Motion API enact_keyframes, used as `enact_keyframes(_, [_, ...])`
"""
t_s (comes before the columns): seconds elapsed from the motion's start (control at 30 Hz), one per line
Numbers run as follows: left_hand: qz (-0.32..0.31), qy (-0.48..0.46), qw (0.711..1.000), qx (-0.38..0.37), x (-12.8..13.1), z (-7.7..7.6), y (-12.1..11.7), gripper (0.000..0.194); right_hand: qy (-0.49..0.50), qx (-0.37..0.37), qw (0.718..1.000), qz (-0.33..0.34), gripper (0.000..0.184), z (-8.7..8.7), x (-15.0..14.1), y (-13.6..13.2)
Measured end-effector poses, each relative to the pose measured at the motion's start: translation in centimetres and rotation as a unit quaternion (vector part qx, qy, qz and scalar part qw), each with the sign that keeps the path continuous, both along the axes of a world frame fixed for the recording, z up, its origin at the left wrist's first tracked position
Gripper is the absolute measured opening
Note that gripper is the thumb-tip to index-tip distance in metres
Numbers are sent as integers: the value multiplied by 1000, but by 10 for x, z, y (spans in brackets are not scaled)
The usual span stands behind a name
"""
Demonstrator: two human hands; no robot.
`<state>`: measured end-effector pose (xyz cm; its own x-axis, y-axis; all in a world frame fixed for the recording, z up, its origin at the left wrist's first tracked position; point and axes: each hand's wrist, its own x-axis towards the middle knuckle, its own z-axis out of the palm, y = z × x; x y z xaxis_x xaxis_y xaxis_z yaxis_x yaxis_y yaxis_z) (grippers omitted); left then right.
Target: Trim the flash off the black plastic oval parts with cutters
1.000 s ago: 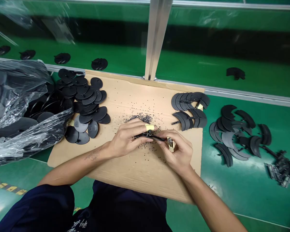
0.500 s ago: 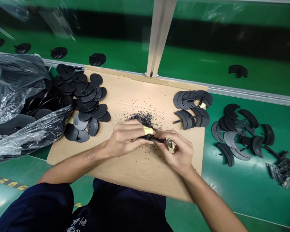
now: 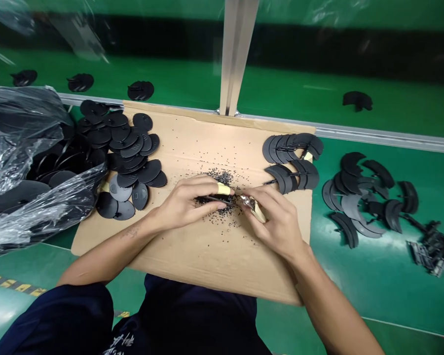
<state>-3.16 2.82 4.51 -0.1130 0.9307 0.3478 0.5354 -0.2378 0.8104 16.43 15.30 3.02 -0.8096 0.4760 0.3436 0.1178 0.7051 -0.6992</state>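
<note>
The left hand [image 3: 185, 204] pinches a thin black plastic stem [image 3: 216, 199] against its taped finger [image 3: 224, 189], while the right hand [image 3: 277, 222] grips what looks like a small tan-handled cutter [image 3: 257, 209], its metal tip at the stem's end, though the fingers hide the exact contact. Both work low over a cardboard sheet [image 3: 207, 251] strewn with black plastic crumbs [image 3: 222, 177]. A slip of the metal tip could catch the taped finger, and a loose pinch could drop the stem among the crumbs. A careless forearm could also disturb the black discs [image 3: 133, 148] or crescent pieces [image 3: 290, 177] nearby.
</note>
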Motion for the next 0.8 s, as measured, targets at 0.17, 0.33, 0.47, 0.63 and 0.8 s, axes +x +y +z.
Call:
enact_keyframes(0.17, [-18, 12, 1000, -6, -1, -1, 1, 23, -41, 69, 997, 6, 26, -5, 2, 1])
enact_keyframes(0.33, [-35, 14, 999, -9, -1, -1, 0, 24, -59, 87, 994, 17, 24, -4, 2, 0])
enact_keyframes(0.47, [-47, 20, 999, -4, -2, -3, 0, 24, -67, 89, 994, 16, 26, -4, 4, 0])
enact_keyframes(0.63, [-55, 18, 998, 12, -3, -6, 1, 21, -65, 100, 992, 36, 27, -5, 6, 2])
enact_keyframes(0.8, [-62, 7, 998, 17, -3, -8, 1, 23, -72, 138, 987, 34, 26, -3, 6, 3])
